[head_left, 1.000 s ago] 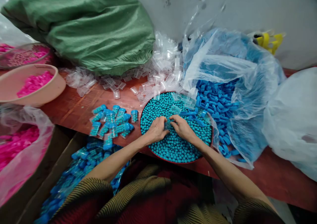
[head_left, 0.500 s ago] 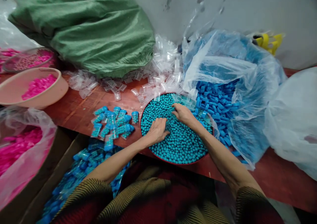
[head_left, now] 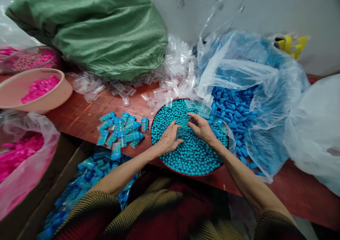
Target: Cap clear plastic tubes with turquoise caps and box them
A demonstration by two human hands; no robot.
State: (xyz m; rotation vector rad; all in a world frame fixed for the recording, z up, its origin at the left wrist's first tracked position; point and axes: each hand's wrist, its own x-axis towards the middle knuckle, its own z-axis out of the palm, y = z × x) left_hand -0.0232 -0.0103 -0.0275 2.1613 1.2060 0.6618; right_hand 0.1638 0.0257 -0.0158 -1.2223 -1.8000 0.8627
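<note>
A round red-rimmed tray full of turquoise beads sits at the table's front edge. Over its left half is my left hand, fingers curved and thumb apart; a small clear container shows at its fingertips, between the two hands. My right hand hovers above the beads, thumb and index finger spread apart, with nothing visible between them. Clear empty containers and blue caps lie on the tray's back right part. Left of the tray lie several filled containers with blue caps.
A green sack and loose clear containers are at the back. On the right, a plastic bag holds blue caps. A bowl of pink pieces stands left; boxes of pink pieces and filled blue containers are below the table edge.
My right hand's thumb and index finger have spread apart, and the hand has shifted slightly right. The clear container between the hands shows more plainly. The whole view has shifted slightly.
</note>
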